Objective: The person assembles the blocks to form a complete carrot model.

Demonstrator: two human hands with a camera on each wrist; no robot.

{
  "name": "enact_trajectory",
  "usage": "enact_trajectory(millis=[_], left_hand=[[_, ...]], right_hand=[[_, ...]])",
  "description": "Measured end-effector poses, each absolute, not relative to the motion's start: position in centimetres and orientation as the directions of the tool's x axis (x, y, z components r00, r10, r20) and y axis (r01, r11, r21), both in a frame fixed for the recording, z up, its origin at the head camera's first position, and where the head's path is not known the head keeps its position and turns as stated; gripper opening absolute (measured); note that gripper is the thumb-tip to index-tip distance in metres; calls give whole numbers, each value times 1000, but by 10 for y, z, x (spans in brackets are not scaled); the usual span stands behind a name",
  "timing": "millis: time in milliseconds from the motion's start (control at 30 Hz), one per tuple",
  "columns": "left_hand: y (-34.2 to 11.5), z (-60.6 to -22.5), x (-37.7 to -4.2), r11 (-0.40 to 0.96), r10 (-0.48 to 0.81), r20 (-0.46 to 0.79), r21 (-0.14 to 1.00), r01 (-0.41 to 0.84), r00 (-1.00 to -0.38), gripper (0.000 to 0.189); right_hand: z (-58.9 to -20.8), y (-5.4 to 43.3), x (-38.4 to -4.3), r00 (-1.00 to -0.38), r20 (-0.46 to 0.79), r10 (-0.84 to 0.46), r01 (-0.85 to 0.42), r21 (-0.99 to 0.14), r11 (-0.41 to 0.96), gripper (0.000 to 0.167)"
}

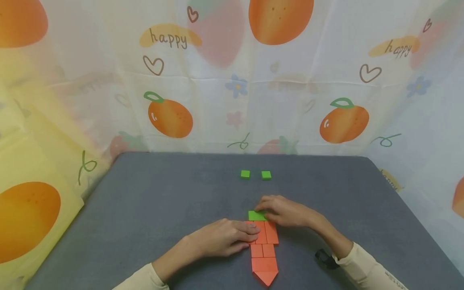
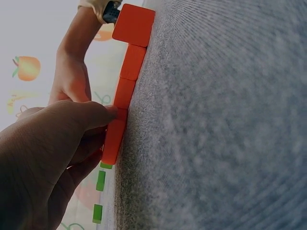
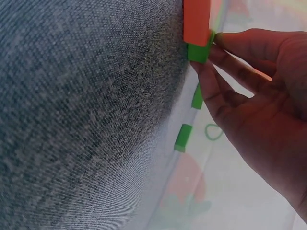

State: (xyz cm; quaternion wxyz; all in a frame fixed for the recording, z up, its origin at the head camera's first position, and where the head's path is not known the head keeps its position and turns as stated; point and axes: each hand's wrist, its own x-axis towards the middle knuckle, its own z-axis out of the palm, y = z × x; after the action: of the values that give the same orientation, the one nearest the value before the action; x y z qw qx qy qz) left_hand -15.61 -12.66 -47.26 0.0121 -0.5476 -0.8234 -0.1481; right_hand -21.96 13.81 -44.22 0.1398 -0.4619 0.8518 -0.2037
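Flat orange blocks [image 1: 264,264] lie edge to edge in a column on the grey table, with a pointed end toward me. Across the far end of this column sits a green block [image 1: 255,216]. My right hand [image 1: 286,211] pinches that green block between thumb and fingers, as the right wrist view also shows. Fairly straight fingers of my left hand [image 1: 230,237] rest over the left part of the wider orange blocks, hiding some of their surface. In the left wrist view, the thumb [image 2: 98,115] touches an orange block's side.
Two small green blocks [image 1: 245,175] [image 1: 266,175] stand apart farther back on the grey table [image 1: 174,189]. Behind the table hangs a curtain [image 1: 217,92] printed with fruit. A black band [image 1: 326,259] is at the right wrist, by the sleeve.
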Motion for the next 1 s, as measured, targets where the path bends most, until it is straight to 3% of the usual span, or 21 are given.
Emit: enact_trajectory(millis=[333,467,767,1000], left_hand=[[-127,-474,-157,351,899,193,217,911,-393,35],[-127,-473,-157,354,900,184,222,909,-395,35],[-127,-471,-155,367,897,169,233,901,-409,36],[-127,-472,-154,366,897,169,234,901,-408,35]], right_hand=[[-441,139,-223,-545,-34,-838,-741,-448,500,31],[-436,140,-227,-589,2,-808,-740,-403,539,32],[-430,141,-256,-774,63,-630,-614,-318,723,33],[-445,142,-280,-778,76,-624,-626,-191,756,50]])
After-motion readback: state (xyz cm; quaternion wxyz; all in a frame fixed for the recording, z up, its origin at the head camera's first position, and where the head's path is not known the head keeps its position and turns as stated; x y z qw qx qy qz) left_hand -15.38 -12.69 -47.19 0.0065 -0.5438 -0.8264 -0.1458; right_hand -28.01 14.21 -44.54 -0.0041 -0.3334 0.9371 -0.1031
